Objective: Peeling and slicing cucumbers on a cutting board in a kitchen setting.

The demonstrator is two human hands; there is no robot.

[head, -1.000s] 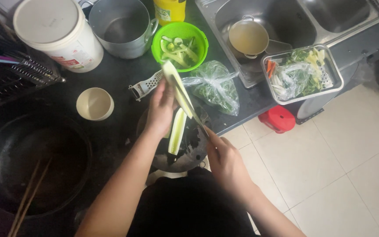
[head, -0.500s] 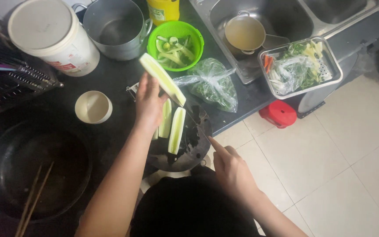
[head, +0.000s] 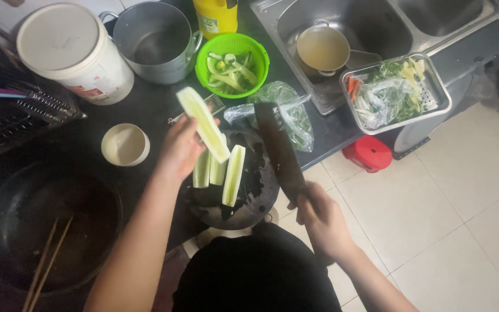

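Left hand (head: 179, 147) pinches a cucumber strip (head: 204, 123), long axis running upper left to lower right; right hand (head: 319, 219), lower right, grips the cleaver (head: 279, 151), blade just right of the strip.

The worktop (head: 151, 112) is crowded. The left hand (head: 180, 147) has a cucumber strip (head: 203, 123) in its grip above the dark round board (head: 249, 196), where further strips (head: 226, 173) lie. The cleaver (head: 278, 150), in the right hand's (head: 321, 222) grip, bars the board's right side. Behind stand a green colander (head: 233, 58), steel pot (head: 151, 40) and white bucket (head: 70, 55); a bag of greens (head: 287, 107) is close by the blade. A small cup (head: 125, 144) and a wok with chopsticks (head: 47, 231) block the left. Free passage: the dark strip between cup and pot, and over the tiled floor (head: 434, 219) to the right.
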